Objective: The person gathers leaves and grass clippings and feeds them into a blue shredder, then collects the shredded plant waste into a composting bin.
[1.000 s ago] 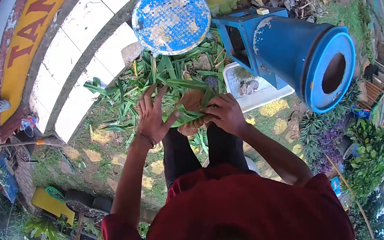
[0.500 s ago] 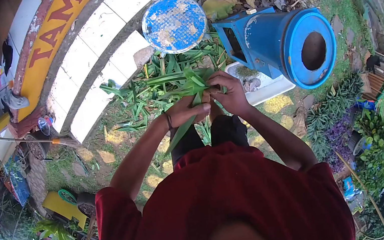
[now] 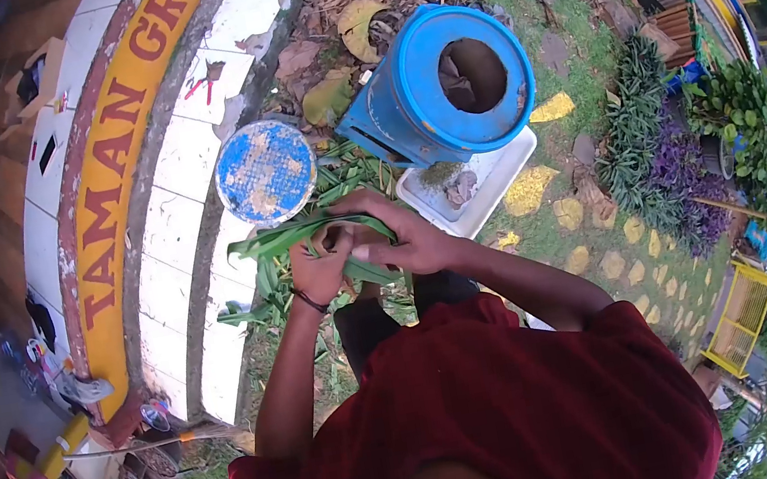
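Together left hand [image 3: 320,272] and right hand [image 3: 404,241] fingers clench long flat green leaves [image 3: 287,239]; round blue drum [image 3: 439,88] near.

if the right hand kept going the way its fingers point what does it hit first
The right hand points across to the left hand, both gripping the bunch of green leaves. It would likely meet that hand first, though depth is unclear.
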